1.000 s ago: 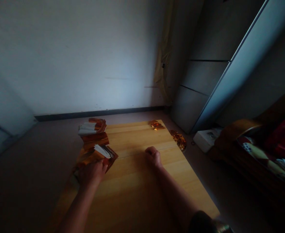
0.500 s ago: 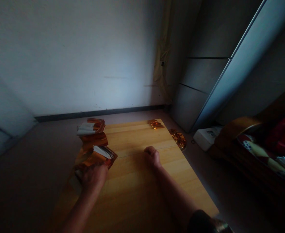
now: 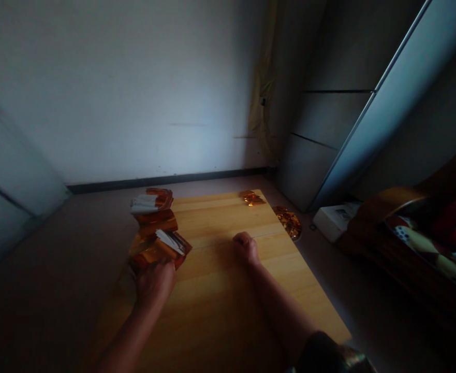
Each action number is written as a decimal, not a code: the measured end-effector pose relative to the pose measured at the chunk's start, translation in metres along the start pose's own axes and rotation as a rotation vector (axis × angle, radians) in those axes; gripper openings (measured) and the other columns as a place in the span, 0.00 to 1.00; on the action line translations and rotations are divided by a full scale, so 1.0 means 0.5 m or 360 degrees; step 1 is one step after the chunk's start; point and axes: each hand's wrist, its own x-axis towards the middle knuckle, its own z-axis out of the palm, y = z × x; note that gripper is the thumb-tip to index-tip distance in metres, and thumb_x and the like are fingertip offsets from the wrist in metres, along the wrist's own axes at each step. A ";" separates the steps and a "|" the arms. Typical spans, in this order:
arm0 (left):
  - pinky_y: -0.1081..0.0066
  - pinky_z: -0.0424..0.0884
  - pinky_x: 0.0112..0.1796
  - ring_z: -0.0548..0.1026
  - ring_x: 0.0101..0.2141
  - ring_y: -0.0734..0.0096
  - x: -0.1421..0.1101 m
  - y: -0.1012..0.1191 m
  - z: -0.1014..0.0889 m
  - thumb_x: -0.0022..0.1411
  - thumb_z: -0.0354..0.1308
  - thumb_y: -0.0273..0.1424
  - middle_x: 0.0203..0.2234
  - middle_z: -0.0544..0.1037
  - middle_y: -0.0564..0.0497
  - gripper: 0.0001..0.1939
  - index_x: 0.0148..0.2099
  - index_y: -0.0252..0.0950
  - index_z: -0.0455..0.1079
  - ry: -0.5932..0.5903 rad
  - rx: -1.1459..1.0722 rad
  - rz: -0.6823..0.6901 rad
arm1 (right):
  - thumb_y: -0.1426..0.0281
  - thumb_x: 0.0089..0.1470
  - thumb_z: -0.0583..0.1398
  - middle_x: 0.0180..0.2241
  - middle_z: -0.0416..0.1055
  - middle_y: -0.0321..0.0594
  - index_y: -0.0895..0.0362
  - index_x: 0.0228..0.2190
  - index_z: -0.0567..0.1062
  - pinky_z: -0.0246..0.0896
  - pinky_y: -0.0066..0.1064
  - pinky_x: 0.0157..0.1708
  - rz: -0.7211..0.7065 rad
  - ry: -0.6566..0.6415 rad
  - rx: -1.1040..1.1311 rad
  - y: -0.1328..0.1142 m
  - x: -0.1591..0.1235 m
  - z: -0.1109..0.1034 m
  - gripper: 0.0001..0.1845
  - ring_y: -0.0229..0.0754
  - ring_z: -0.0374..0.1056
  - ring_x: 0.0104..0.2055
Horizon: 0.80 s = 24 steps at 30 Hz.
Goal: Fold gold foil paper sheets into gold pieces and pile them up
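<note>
Two bare hands rest on a light wooden counter [image 3: 220, 305] in a dim room. The left hand [image 3: 155, 284] lies curled over the near end of the lowest of three orange-gold foil bundles [image 3: 161, 250], stacked in a loose column along the counter's left edge; whether it pinches the foil cannot be told. White paper strips [image 3: 144, 205] show on the farthest bundle and the lowest. The right hand [image 3: 245, 248] sits closed in a fist on bare wood, well apart from the bundles, holding nothing visible. A small gold foil scrap [image 3: 252, 198] lies at the far edge of the counter, and a crumpled gold foil piece [image 3: 289, 223] sits just beyond its corner. Nearby are a white box [image 3: 334, 221], a grey cabinet [image 3: 328, 119], and a wooden-framed seat [image 3: 383, 228] heaped with red and patterned cloth.
</note>
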 end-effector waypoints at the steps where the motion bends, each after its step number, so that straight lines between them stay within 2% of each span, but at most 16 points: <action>1: 0.62 0.66 0.35 0.75 0.36 0.55 -0.001 0.001 -0.001 0.62 0.40 0.28 0.34 0.78 0.39 0.20 0.36 0.32 0.74 0.0019 -0.0009 -0.0006 | 0.74 0.42 0.55 0.27 0.70 0.38 0.55 0.24 0.72 0.62 0.28 0.33 0.0006 -0.0006 -0.0001 0.001 0.000 0.001 0.06 0.40 0.66 0.31; 5: 0.64 0.66 0.36 0.73 0.40 0.56 -0.002 0.002 0.003 0.60 0.47 0.36 0.40 0.76 0.40 0.18 0.44 0.34 0.72 0.0033 -0.0046 -0.0050 | 0.74 0.42 0.54 0.27 0.69 0.38 0.55 0.24 0.72 0.62 0.28 0.33 0.0038 -0.0008 0.0002 0.003 -0.001 0.003 0.07 0.40 0.66 0.32; 7: 0.65 0.66 0.37 0.72 0.42 0.56 0.000 0.001 0.007 0.58 0.50 0.37 0.42 0.74 0.41 0.18 0.47 0.36 0.71 0.0002 -0.0046 -0.0059 | 0.74 0.42 0.54 0.27 0.69 0.38 0.55 0.24 0.72 0.62 0.28 0.33 0.0036 -0.0009 0.0004 0.003 -0.001 0.003 0.06 0.40 0.66 0.32; 13: 0.64 0.66 0.36 0.72 0.41 0.56 0.002 -0.002 0.015 0.60 0.46 0.32 0.38 0.74 0.41 0.15 0.41 0.33 0.73 0.0072 -0.0007 0.0020 | 0.74 0.42 0.54 0.27 0.69 0.38 0.56 0.24 0.72 0.62 0.28 0.33 -0.0001 -0.0012 0.0005 0.003 0.003 0.002 0.06 0.39 0.65 0.31; 20: 0.63 0.65 0.34 0.75 0.35 0.56 -0.008 -0.005 -0.003 0.59 0.42 0.25 0.32 0.77 0.42 0.18 0.34 0.33 0.74 0.0121 0.0020 0.0059 | 0.74 0.41 0.55 0.27 0.69 0.38 0.56 0.24 0.72 0.62 0.28 0.34 0.0024 -0.0025 -0.0043 0.012 0.004 0.006 0.07 0.39 0.65 0.31; 24: 0.63 0.66 0.35 0.75 0.37 0.56 -0.011 -0.004 -0.004 0.61 0.45 0.31 0.34 0.77 0.42 0.16 0.37 0.33 0.74 0.0125 -0.0029 0.0070 | 0.74 0.41 0.54 0.27 0.69 0.38 0.56 0.24 0.72 0.61 0.29 0.35 0.0000 -0.0010 -0.0036 0.015 0.004 0.007 0.07 0.39 0.65 0.31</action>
